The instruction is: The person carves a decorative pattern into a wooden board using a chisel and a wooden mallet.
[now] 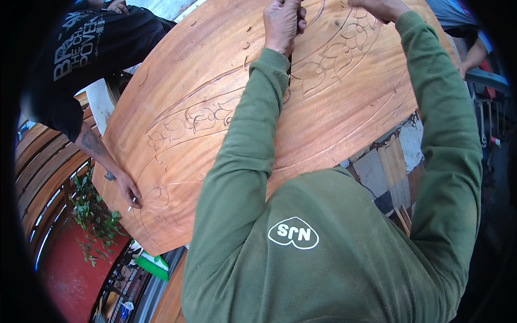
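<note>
A large, curved wooden panel (344, 126) lies under both my arms, carved with bands of flowers and leaves and marked with long curved lines. My left hand (283, 26) is closed in a fist over its upper part, near the far carved band. What the fist holds is hidden; a thin dark edge shows just below my wrist. At the upper edge of the picture my right hand (381, 8) is partly cut off, its fingers curled toward the left. I cannot make out anything in them. Several wood shavings (144, 78) are scattered on the panel.
At the left a person in a black shirt (107, 46) rests a hand (127, 189) on the panel, a small white stick between the fingers. Another person's arm (474, 56) is at the right. A leafy plant (94, 215) and green brush (153, 266) are at lower left.
</note>
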`<state>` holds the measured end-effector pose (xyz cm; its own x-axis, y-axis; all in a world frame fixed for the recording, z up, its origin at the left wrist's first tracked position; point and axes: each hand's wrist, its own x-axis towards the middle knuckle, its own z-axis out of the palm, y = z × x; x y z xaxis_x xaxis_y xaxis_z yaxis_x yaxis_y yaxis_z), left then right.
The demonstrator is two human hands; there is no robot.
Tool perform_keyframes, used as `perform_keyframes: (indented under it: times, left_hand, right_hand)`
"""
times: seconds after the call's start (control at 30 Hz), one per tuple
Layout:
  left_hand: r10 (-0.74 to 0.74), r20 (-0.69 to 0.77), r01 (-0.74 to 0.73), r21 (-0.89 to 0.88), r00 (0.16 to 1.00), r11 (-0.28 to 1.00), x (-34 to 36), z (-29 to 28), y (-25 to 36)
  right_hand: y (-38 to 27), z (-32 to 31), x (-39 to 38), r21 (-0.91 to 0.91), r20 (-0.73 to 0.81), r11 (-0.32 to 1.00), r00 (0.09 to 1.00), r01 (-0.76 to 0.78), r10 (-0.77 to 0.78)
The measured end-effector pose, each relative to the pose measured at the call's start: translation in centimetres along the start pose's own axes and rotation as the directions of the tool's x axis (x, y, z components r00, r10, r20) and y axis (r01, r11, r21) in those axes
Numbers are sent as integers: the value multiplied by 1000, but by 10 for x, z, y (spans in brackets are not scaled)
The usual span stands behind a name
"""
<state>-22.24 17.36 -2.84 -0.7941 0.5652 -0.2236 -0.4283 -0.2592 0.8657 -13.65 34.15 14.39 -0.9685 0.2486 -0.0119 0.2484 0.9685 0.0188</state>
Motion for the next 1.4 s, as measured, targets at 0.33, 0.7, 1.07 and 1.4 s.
perform_keyframes:
  times: [0.33,0.7,1.07,1.4]
  left_hand:
    - [111,-112,-116,-46,987,992,-6,-10,15]
    - [231,-249,-260,-90,941,961,-17,-22,17]
    - [503,-264,-528,-28,823,849,-130,-47,66]
    - [640,220,-551,744,736,378,-159,47,-23]
  right_hand:
    - [-39,-11,41,108,203,976,957,189,-208]
    - [-46,-4,68,74,290,964,919,257,-267]
    - [-28,35,-30,611,-202,727,950,314,-240]
    - [24,101,-237,872,-67,444,851,-204,522]
